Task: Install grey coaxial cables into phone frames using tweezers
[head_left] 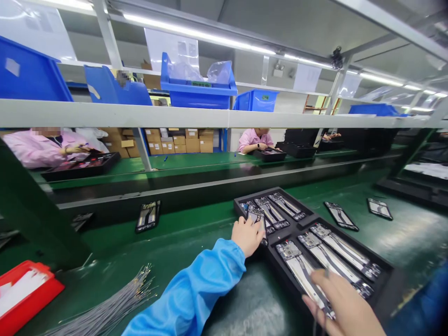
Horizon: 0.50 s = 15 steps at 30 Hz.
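Right hand (pixel 345 308): near right, fingers pinched on thin dark cable over black moulded plastic tray (pixel 385 270) | left hand (pixel 248 234): fingers curled round bare phone frame (pixel 257 215), tray's far-left corner | handling: light, rigid, fragile; grip by edges.

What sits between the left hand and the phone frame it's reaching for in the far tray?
Nothing visible does. The left hand already rests at the near edge of the far tray, its fingers touching the phone frame there. The right hand is apart, over the near tray.
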Tool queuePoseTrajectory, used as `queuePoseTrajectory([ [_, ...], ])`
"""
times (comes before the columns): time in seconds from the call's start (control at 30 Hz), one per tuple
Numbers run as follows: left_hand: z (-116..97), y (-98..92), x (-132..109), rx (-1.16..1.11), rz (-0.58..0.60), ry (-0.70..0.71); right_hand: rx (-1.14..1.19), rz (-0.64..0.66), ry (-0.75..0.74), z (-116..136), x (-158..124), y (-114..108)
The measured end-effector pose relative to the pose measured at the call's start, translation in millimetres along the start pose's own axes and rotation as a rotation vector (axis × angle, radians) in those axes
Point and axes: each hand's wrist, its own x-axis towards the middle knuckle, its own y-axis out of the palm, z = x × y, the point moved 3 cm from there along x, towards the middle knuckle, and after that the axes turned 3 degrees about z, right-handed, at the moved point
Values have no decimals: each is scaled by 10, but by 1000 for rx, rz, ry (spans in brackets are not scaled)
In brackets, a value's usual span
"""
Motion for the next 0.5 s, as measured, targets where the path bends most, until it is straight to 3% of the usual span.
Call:
queuePoseTrajectory([
  [0.07,5,-25,-77,-35,8,47,100,162,102,-12,376,86],
  [0.17,82,-62,-165,-80,28,107,205,450,284,-14,814,466],
  [0.27,373,-116,-187,-75,33,77,176,561,370,101,1107,856],
  [0.37,973,-230,-220,-8,17,-109,145,574,428,246,1248,1101],
  [0.5,2041,-443,-545,139,-67,-580,212,550,475,240,1262,1200],
])
